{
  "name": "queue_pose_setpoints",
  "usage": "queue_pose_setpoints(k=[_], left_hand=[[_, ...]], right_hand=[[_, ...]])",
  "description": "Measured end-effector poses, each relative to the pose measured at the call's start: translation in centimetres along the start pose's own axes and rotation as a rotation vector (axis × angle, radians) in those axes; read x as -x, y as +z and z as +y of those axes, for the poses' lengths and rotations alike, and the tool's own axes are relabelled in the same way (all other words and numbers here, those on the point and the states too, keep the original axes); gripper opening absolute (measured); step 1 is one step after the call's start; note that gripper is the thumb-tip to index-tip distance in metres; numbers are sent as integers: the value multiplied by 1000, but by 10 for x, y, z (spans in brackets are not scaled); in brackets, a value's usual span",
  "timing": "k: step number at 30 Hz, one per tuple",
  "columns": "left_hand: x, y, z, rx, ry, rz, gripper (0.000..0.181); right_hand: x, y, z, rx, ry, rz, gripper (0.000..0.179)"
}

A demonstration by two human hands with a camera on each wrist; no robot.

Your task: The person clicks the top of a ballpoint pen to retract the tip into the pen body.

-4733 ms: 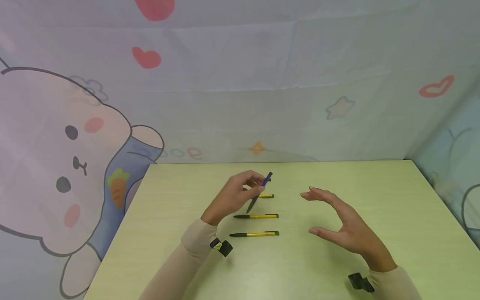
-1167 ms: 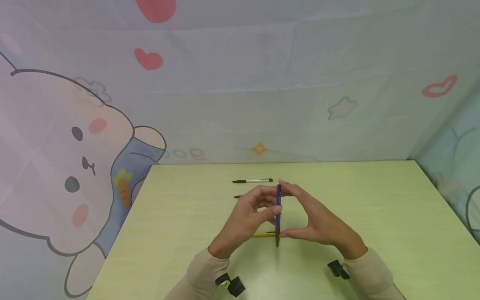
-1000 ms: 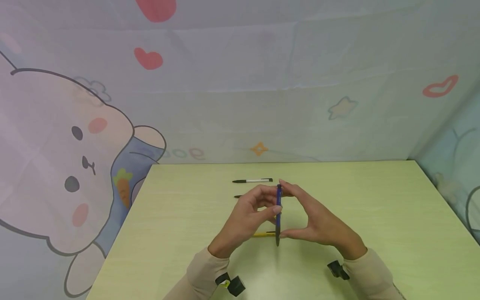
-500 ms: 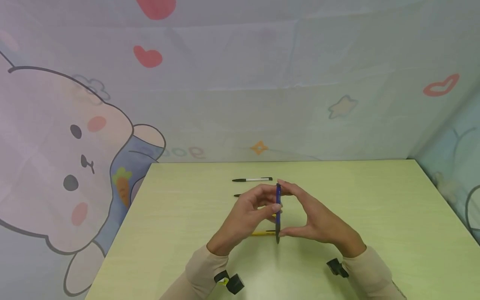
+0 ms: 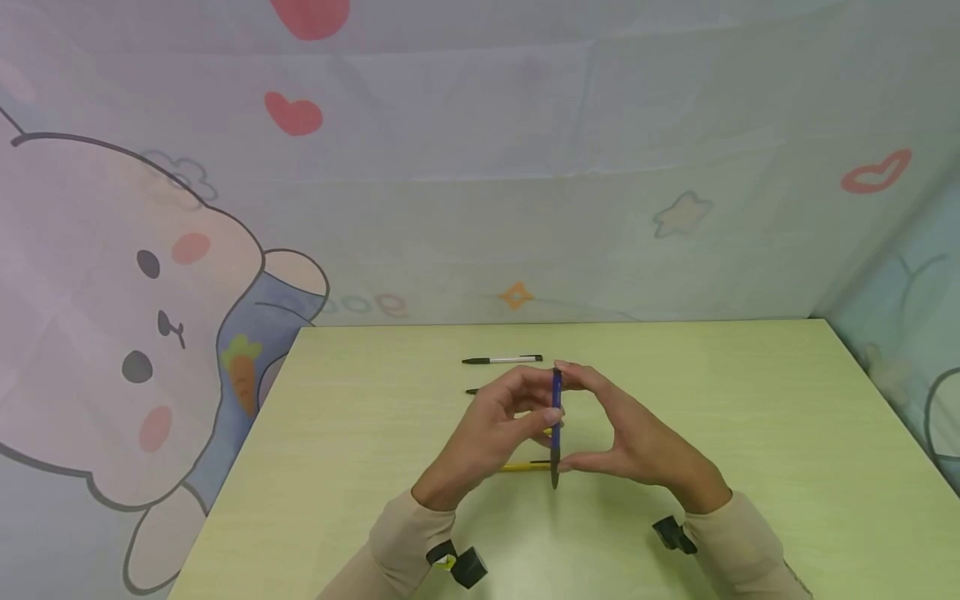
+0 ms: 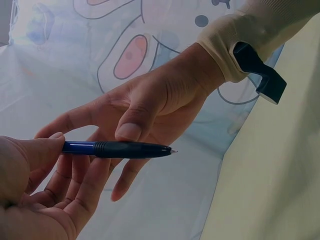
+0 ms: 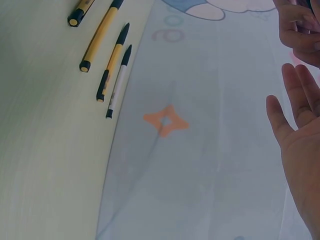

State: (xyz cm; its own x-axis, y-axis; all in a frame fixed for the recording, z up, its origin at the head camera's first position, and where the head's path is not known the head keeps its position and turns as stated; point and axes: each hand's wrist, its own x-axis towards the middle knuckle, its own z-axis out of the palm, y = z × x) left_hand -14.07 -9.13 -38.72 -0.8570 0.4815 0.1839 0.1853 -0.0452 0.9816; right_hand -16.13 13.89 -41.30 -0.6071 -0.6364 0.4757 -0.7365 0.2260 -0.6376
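Over the table, my left hand [image 5: 483, 433] pinches a blue ballpoint pen [image 5: 557, 392] with a dark grip between thumb and fingers. In the head view the pen points toward me. Its metal point shows in the left wrist view, beyond the dark grip [image 6: 132, 149]. My right hand [image 5: 648, 429] is beside the pen with thumb and fingers spread apart; the index fingertip is right at the pen's rear end, the thumb tip right at its grip. Behind the hands, two yellow pens [image 5: 525, 467] are partly hidden, and of another only the black tip [image 5: 471, 392] shows.
A white pen [image 5: 502, 360] lies at the far end of the row of pens. In the right wrist view several yellow pens [image 7: 101, 36] lie side by side on the pale table [image 5: 750, 400]. A printed cloth [image 5: 480, 125] hangs behind the table's back edge.
Since the oldest frame, my left hand has brought the blue pen right and nearer, turning it to point toward me. My right hand has moved left to it. Over the last second both hands stay nearly still.
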Motion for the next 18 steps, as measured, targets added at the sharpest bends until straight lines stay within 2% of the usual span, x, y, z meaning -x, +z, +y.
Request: queue_pose_setpoints(k=[18], left_hand=[[0,-2,0,4,0,12,32]], right_hand=[[-3,-1,2,-40,-6,-1,101]])
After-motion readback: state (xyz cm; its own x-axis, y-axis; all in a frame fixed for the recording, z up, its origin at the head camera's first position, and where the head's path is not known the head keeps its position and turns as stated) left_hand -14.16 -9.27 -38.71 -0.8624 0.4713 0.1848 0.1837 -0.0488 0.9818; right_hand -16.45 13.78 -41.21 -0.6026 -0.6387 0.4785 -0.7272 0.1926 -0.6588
